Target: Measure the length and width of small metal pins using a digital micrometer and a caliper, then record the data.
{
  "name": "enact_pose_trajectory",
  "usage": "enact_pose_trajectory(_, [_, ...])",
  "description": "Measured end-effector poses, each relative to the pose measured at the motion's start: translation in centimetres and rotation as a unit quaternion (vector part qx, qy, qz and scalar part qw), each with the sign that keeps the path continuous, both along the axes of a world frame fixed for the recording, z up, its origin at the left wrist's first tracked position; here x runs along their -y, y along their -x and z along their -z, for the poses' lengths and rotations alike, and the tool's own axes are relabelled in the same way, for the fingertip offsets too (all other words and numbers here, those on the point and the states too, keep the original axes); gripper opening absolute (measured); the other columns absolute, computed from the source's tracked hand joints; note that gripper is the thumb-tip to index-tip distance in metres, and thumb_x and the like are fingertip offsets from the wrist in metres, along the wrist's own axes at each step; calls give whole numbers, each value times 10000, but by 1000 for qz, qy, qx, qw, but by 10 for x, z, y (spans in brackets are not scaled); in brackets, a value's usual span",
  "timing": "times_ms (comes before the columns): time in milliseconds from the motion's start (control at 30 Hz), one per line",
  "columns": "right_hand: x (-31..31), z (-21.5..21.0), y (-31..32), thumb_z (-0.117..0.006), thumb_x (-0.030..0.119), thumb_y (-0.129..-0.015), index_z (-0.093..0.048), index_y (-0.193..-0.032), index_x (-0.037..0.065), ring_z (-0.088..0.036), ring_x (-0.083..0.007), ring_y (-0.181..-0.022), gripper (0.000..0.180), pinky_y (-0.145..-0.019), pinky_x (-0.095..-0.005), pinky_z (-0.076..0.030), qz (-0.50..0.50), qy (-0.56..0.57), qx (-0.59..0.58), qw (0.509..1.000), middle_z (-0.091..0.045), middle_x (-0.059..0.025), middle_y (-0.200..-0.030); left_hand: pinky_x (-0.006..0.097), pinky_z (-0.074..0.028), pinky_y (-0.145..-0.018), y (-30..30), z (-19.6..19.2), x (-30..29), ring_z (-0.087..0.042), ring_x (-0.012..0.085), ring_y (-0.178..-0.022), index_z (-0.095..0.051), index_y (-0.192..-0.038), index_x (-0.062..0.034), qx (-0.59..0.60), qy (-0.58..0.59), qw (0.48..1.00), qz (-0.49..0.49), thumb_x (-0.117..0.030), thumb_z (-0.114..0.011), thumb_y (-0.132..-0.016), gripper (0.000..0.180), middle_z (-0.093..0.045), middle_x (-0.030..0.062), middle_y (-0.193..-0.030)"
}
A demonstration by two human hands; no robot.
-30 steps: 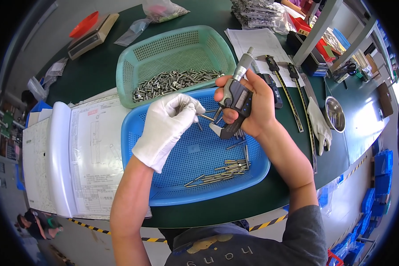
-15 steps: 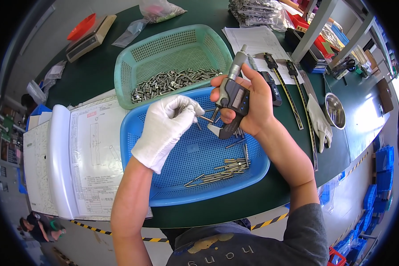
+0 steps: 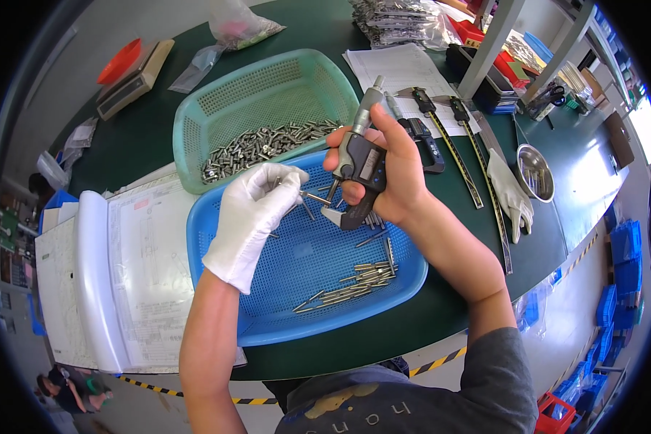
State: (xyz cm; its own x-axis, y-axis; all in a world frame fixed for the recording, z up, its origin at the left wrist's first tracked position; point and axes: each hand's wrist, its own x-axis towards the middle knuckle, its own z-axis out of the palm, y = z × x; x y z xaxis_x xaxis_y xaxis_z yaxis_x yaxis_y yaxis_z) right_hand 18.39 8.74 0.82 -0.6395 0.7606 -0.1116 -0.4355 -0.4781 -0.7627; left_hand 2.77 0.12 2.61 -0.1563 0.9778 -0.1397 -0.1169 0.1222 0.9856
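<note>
Over the blue basket [image 3: 282, 318], gloved left hand [image 3: 257, 217] pinching a metal pin [image 3: 315, 197], right hand [image 3: 390, 177] gripping a micrometer [image 3: 358, 163]

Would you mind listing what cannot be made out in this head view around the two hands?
- Small metal pin at the white-gloved left hand: its held end is hidden by the gloved fingers.
- Grey digital micrometer in the bare right hand: its display is too small to make out, and the palm covers its back.
- Shallow blue plastic basket: the left forearm hides part of its floor.
- Round steel bowl: contents too small to tell.

dark green worktable [image 3: 159, 130], grey floor [image 3: 72, 50]
</note>
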Motion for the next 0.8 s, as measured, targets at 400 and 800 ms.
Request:
enact_pose_trajectory(400, [3,-1,0,-266,554,-844,-521,-934,-7,-448,-153,-395,622,-407,-255,-379,20,-25,-4,999,-573,-112,-702,139,-217,-375,7,7,-3,-325,-4,-439,-586,-846,-19,80,18,997,-6,-167,-613,-795,159,-569,35,-688])
enact_pose_trajectory(800, [2,-1,0,-195,483,-863,-507,-957,-12,-436,-172,-401,592,-421,-264,-381,2,-7,-29,1000,-570,-134,-727,146,-213,-380,6,11,-2,-315,-2,-440,-605,-803,-51,55,47,997,9,-203,-637,-778,158,-581,18,-687])
